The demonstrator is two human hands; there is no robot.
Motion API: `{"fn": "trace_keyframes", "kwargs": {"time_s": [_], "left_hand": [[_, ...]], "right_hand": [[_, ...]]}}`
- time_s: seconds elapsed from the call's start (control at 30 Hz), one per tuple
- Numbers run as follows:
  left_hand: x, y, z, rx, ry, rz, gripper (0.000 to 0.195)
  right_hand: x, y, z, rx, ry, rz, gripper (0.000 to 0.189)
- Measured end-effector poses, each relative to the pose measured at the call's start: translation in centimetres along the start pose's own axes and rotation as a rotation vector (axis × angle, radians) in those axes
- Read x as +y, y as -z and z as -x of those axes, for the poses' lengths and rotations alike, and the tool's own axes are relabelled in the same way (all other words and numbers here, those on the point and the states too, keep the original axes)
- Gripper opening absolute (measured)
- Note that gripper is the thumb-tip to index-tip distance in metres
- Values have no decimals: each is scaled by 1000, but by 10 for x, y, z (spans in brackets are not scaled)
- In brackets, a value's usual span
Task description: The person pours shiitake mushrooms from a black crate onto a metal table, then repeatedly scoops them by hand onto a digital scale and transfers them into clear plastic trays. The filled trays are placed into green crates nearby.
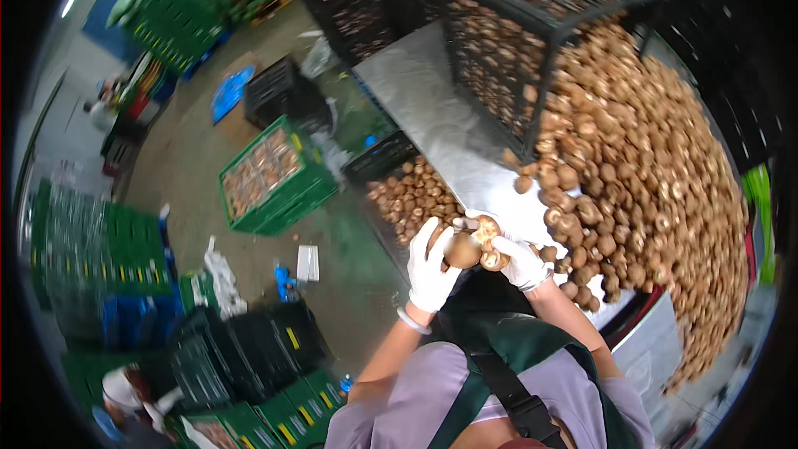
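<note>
My left hand (433,268), in a white glove, has its fingers around a brown mushroom (463,251) with its cap turned up. White-gloved too, my right hand (519,260) grips pale-gilled mushrooms (487,234) close beside it. Both hands are together in front of my chest, at the edge of a metal table (411,75). Just beyond my left hand stands a black crate (386,231) with loose mushrooms (421,193) inside. To the right, a large heap of mushrooms (623,137) spreads over the table, its nearest ones close to my right hand.
A black slatted crate (542,93) lies tipped on the table, mushrooms spilling from it. On the floor to the left is a green crate (283,206) of packed mushrooms. Stacked dark crates (249,349) stand at lower left, with another person (128,393) beside them.
</note>
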State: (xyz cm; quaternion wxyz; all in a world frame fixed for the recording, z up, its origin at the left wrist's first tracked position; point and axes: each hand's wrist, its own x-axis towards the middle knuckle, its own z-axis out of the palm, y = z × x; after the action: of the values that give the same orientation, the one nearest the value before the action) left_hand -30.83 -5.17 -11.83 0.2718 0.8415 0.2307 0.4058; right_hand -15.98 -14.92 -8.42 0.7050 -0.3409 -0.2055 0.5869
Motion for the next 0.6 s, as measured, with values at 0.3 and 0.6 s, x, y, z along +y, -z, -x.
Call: {"fn": "trace_keyframes", "kwargs": {"time_s": [0.3,0.6], "left_hand": [[50,-91,-20,-356,-211,290,68],[131,-148,22,-529,-205,621,61]], "right_hand": [[-13,59,97,315,330,-221,60],[-12,66,209,499,561,-330,61]]}}
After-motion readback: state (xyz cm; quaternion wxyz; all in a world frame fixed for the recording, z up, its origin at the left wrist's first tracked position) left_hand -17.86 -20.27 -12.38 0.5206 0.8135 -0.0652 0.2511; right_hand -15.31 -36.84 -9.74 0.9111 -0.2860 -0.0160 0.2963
